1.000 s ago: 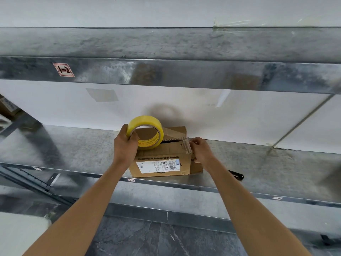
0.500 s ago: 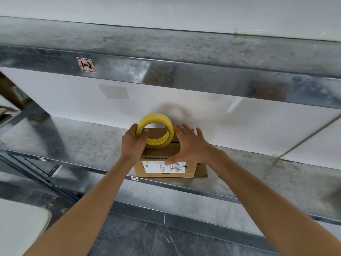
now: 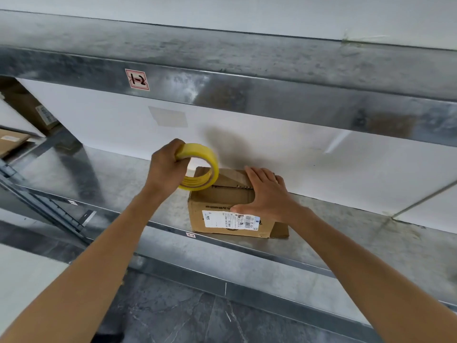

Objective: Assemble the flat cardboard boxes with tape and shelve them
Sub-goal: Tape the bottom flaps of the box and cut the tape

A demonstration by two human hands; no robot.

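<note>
Firstly, a red-bordered label (image 3: pixel 137 79) is seen stuck to the upper shelf beam (image 3: pixel 272 95), bearing a handwritten mark that may be read as "1-2". Lower down, a small tag (image 3: pixel 190 235) is fixed to the front edge of the metal shelf (image 3: pixel 111 174); its marking is too small to be read. Just right of it, a white shipping label (image 3: pixel 230 219) with barcodes is stuck to the front face of the cardboard box (image 3: pixel 217 201); its print cannot be made out.

Compared with half a second ago, the yellow tape roll (image 3: pixel 201 167) has been lifted off the box top and tilted, and is now held above the box's upper left edge. The right hand (image 3: pixel 265 194), then spread over the front of the box, has been laid on the right part of the top.

The roll is gripped by the left hand (image 3: pixel 166 169), whose fingers are curled round its rim. The right hand's fingers are kept straight and close together on the top, with the thumb stretched along the front upper edge. The box is brown and closed, and is stood near the shelf's front edge. A flap is seen jutting out at its lower right. A darker glossy band is seen across its top; whether this is joined to the roll cannot be told.
</note>
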